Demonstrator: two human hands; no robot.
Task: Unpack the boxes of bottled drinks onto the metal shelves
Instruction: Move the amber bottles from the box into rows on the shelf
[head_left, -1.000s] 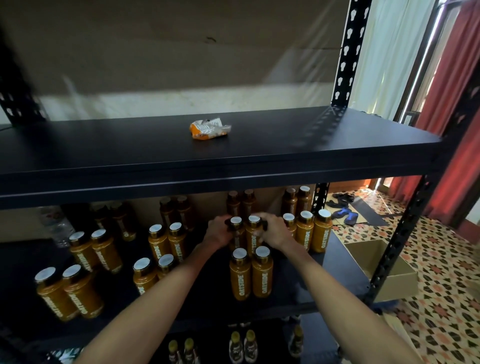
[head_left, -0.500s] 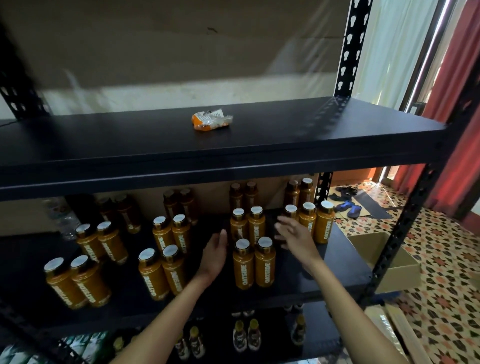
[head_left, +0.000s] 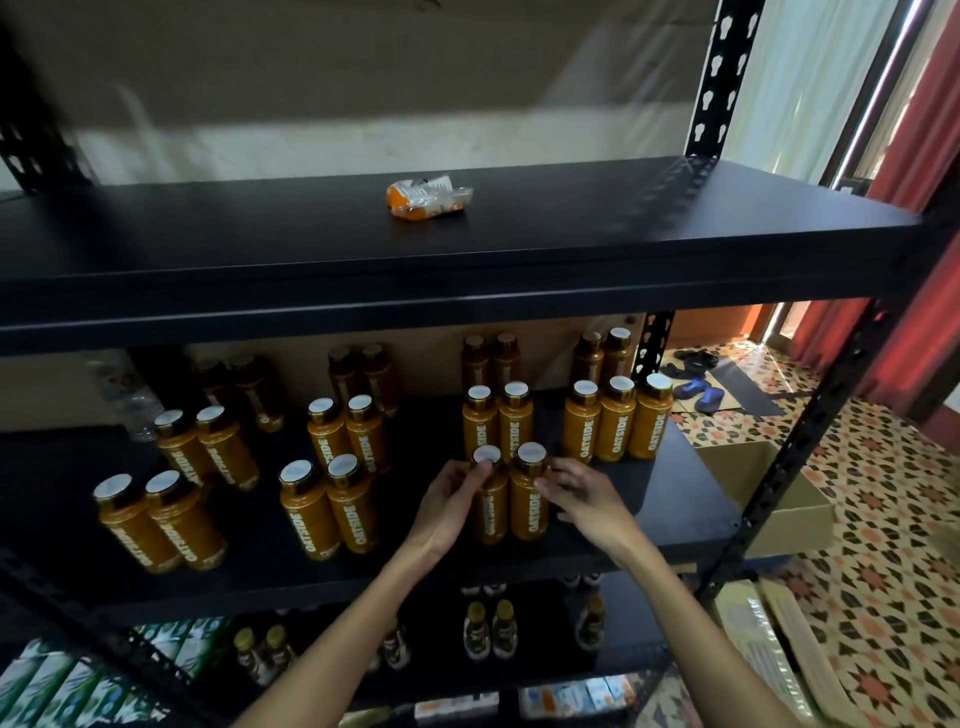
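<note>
Several orange bottles with white caps stand in pairs on the black middle shelf of a metal rack. The front pair stands near the shelf's front edge. My left hand grips the left bottle of that pair near its neck, thumb by the cap. My right hand touches the side of the right bottle with spread, fairly straight fingers. More pairs stand behind, to the left and to the right.
The top shelf holds only a crumpled orange-and-white packet. Smaller bottles stand on the shelf below. An open cardboard box sits on the patterned floor to the right, another box nearer, sandals beyond.
Both hands left the second-row pair, drew back open, and have now closed in on the front pair of bottles from either side.
</note>
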